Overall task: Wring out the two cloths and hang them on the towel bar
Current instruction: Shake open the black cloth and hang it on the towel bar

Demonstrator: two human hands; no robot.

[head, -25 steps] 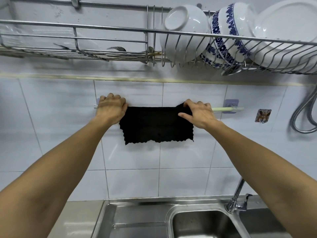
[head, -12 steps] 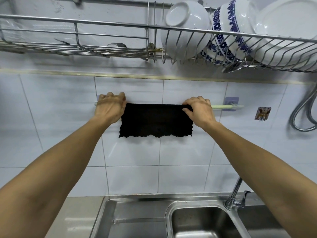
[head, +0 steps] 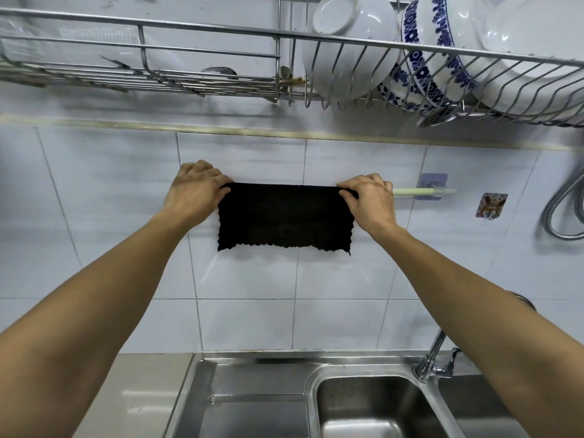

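Black cloth (head: 284, 216) hangs flat, zigzag-hemmed, over towel bar (head: 410, 191).

Landmark = towel bar (head: 423, 191), mounted on the wall. Cloth (head: 284, 216) draped over the bar's middle, hanging flat against the wall. Left hand (head: 196, 192) on the cloth's left top corner, right hand (head: 368, 200) on its right top corner; bare bar sticks out right of the right hand. Bar bracket (head: 433, 184) near the bar's right end; wall hook (head: 491, 204) right of that, hose (head: 565, 216) further right. Dish rack (head: 221, 28) above the bar; bowls (head: 350, 55) in its right section. Sink (head: 373, 406) below the bar, faucet (head: 434, 355) below the bar's right end.
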